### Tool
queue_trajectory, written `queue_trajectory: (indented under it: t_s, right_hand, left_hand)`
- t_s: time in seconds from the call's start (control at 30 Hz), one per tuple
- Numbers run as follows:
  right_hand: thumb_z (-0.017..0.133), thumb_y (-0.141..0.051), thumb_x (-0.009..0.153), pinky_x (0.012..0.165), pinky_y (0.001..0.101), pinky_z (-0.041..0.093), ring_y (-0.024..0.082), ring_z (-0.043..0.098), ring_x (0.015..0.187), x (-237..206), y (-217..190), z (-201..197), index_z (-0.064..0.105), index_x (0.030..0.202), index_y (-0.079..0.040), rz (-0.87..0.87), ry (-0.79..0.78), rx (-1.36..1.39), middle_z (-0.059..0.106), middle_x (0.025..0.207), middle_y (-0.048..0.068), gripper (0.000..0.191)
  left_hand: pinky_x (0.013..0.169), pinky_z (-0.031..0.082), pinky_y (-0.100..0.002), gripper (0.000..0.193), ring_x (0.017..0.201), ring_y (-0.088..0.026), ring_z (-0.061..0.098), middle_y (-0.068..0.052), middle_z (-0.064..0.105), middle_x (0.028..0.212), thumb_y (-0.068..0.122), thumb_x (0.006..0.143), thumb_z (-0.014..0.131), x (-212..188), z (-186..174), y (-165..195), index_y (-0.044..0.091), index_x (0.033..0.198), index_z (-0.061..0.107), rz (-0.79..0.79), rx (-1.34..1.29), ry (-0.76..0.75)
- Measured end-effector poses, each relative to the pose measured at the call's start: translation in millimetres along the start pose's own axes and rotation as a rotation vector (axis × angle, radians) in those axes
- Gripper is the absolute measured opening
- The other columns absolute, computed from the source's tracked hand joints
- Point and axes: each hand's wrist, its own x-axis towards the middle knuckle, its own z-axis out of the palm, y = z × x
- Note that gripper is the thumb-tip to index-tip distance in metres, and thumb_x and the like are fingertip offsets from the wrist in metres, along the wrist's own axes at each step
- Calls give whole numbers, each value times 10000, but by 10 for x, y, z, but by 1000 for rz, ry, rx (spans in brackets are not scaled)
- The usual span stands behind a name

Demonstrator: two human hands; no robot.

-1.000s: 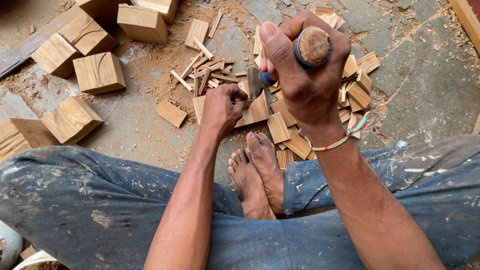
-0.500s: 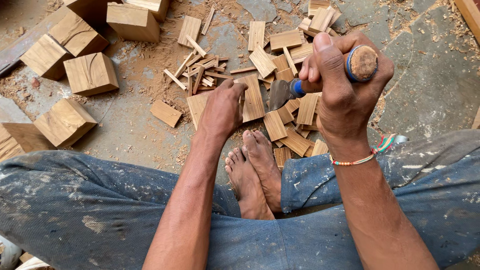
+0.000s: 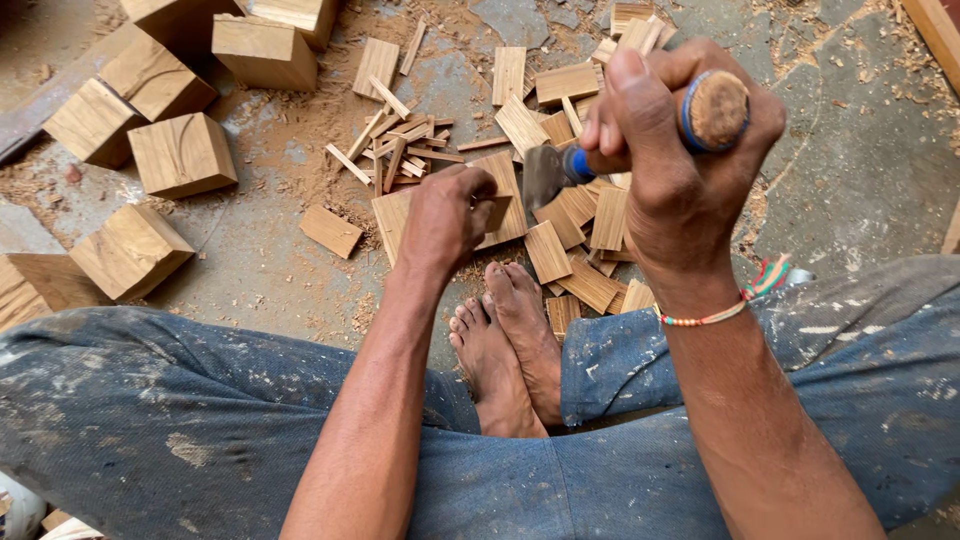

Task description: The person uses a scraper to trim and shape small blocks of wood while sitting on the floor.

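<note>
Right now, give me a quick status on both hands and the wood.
Left hand steadying a flat wood piece on the floor. Right hand gripping a wooden-handled blade tool, raised. Split slats scattered close around.

Matt raw wood blocks [image 3: 180,155], dull metal chisel blade [image 3: 545,172], rough stone floor [image 3: 860,170]

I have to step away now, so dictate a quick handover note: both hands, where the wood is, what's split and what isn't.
Left hand steadies a small brown wooden piece on the grey stone floor.
Right hand grips a wooden-handled chisel with blue ferrule, blade raised above that piece.
Done: thin flat wooden slats and splinters lie scattered ahead of the bare feet.
Left: whole tan wooden blocks wait at upper left.
</note>
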Motion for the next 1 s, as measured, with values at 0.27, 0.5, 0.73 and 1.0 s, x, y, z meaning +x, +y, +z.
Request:
queue_trajectory:
  t_s: [0.27, 0.5, 0.73, 1.0]
  right_hand:
    - [675, -60, 1152, 618, 284, 530, 132, 606, 635, 132, -13, 181, 556, 842, -9, -31, -92, -26, 577, 705, 55, 336]
    - [668, -53, 1148, 607, 263, 518, 114, 613, 639, 122, -67, 310, 562, 855, -13, -14, -140, -20, 587, 707, 45, 314]
    - [673, -65, 1121, 593, 244, 516, 91, 617, 635, 83, -84, 388, 581, 892, -25, 3, -147, -64, 611, 715, 40, 250]
    - [710, -128, 1131, 549, 217, 518, 73, 651, 625, 74, 52, 407, 587, 853, -29, -47, -137, -131, 632, 703, 20, 320]
  left_hand:
    - [777, 631, -335, 208, 811, -173, 740, -84, 784, 1002, 10, 816, 740, 26, -89, -43, 88, 1002, 788, -135, -14, -79]
    - [610, 636, -299, 193, 617, -161, 724, -118, 780, 819, -23, 793, 724, -44, -227, 44, 37, 968, 779, -226, -95, -122]
    - [633, 634, -307, 180, 629, -162, 731, -128, 780, 825, -23, 782, 729, -59, -279, 107, 32, 944, 786, -196, -104, -104]
    - [746, 638, -322, 190, 754, -193, 754, -131, 789, 943, -12, 807, 707, -71, -258, 83, 36, 978, 774, -239, -79, -137]
